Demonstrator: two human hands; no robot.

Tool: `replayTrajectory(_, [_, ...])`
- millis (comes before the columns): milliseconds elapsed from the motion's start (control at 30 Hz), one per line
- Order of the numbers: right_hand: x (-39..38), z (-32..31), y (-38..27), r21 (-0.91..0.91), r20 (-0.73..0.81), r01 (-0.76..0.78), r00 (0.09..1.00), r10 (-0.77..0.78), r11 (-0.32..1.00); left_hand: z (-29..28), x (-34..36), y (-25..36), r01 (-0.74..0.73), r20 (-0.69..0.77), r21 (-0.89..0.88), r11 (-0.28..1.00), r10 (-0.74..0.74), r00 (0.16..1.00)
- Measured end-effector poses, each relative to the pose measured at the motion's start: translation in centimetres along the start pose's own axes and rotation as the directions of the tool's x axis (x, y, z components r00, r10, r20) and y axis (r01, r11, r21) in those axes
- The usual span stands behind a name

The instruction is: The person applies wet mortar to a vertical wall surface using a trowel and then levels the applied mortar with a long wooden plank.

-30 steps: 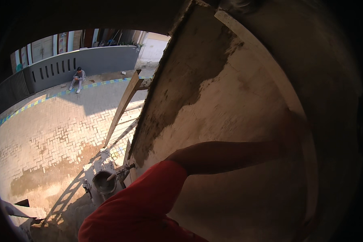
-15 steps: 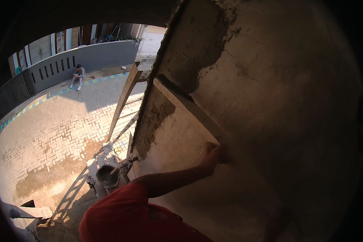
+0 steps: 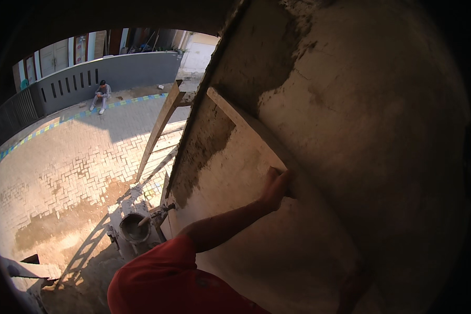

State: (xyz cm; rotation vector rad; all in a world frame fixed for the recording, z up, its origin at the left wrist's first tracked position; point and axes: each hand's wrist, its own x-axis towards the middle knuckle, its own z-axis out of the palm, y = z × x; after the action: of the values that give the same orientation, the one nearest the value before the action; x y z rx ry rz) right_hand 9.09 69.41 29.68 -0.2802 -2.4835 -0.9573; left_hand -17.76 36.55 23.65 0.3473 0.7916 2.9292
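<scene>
A long, narrow straightedge [image 3: 246, 121] lies slantwise against a plastered wall [image 3: 371, 120]. Its upper end reaches nearly to the wall's left edge, over a dark patch of damp plaster [image 3: 209, 141]. My left hand [image 3: 276, 189] is closed around the board near its middle, thumb and fingers gripping its lower edge. Farther down and to the right, in deep shadow, my right hand [image 3: 358, 269] grips the board's lower end; its separate fingers are hard to make out.
Below on the left, a bucket [image 3: 125, 228] with grey mix and a handled tool inside stands on a mortar-spattered platform. A slanted timber [image 3: 157, 133] rises beside the wall edge. Far below, a person [image 3: 101, 97] sits by a grey wall [image 3: 125, 70] on a paved lane [image 3: 83, 157].
The straightedge has slid upward on the wall, and my left hand has risen with it. My right arm shows a little more clearly at the lower end.
</scene>
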Motion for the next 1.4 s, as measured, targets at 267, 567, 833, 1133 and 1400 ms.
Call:
replayTrajectory(267, [2.6, -1.1, 3.3, 0.021, -0.279, 0.080, 0.958, -0.071, 0.997, 6.8, 2.5, 4.7, -0.156, 0.050, 0.080, 0.985, 0.152, 0.987])
replayTrajectory(567, [3.6, -0.3, 5.1, -0.031, -0.391, -0.015, 0.921, 0.001, 0.999, 10.8, 4.2, 7.5, -0.205, 0.070, 0.195, 0.959, 0.195, 0.978])
replayTrajectory(833, [5.5, -2.6, 7.9, -0.049, -0.396, -0.044, 0.918, 0.021, 0.998, 13.7, 7.2, 8.8, -0.400, 0.185, 0.195, 0.895, 0.367, 0.911])
replayTrajectory(1133, [5.8, -6.2, 8.5, 0.028, -0.389, -0.210, 0.898, 0.204, 0.977, 18.7, 9.6, 9.4, -0.364, 0.349, 0.335, 0.869, 0.244, 0.905])
replayTrajectory(1400, [2.7, -8.2, 5.8, 0.095, -0.571, 0.055, 0.821, 0.009, 0.994, 19.3, 4.4, 6.7, -0.327, 0.369, 0.285, 0.901, 0.212, 0.905])
